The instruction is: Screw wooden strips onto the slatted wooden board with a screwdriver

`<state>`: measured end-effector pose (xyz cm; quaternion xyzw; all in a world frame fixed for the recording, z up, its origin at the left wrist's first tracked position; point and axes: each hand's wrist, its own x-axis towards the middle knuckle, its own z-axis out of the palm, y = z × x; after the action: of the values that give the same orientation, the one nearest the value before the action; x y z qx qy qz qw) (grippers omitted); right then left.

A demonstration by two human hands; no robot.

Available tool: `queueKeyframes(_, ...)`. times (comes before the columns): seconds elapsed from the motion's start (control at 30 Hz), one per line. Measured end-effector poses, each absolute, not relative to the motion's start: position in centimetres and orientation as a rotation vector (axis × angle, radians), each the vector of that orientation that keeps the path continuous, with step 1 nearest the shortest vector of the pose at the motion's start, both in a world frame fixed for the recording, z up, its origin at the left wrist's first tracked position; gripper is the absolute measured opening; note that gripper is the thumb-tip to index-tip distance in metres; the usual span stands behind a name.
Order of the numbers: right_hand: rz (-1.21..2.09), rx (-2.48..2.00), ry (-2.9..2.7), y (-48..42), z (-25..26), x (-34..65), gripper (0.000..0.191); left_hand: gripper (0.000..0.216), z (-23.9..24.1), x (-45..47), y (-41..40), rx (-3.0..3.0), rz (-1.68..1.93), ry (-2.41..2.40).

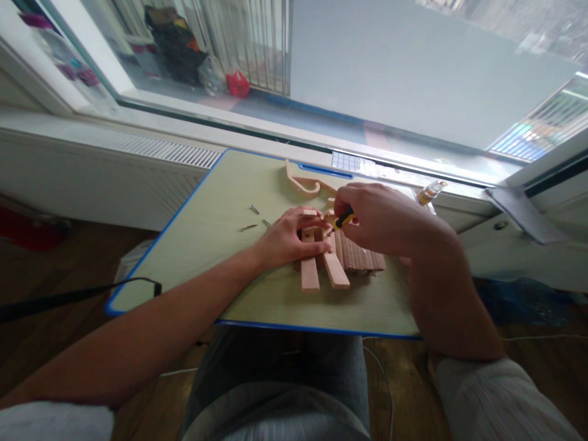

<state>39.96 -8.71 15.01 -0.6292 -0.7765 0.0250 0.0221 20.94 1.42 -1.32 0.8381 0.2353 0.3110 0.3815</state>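
A stack of pale wooden slats (340, 260) lies on a small green table with a blue rim (160, 236). My left hand (287, 236) presses down on the slats, fingers curled over their upper ends. My right hand (383, 217) is closed round a screwdriver with a yellow and black handle (344, 218), its tip pointing down at the wood beside my left fingers. Two longer slats (321, 272) stick out toward me from under my left hand.
Three loose screws (255, 217) lie on the table to the left of the wood. A curved wooden piece (305, 182) rests at the far edge. A small bottle (429, 193) stands at the back right. A black cable (92, 293) hangs by the table's left corner.
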Motion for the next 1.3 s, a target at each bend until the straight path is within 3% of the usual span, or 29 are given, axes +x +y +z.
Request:
queueKeyframes(0.17,0.11,-1.914,-2.401,-8.59,14.95,40.04,0.027,0.051,-1.27,20.92,1.41,2.131,0.772,0.595)
queueKeyframes(0.47,0.026,-1.884,-2.364,-8.21,14.9,40.18,0.014,0.05,-1.5,20.93,1.47,2.139,0.793,0.591)
queueKeyframes(1.3,0.008,-1.949,-2.344,-8.26,14.55,39.9,0.022,0.049,-1.53,20.99,1.48,2.155,0.808,0.584)
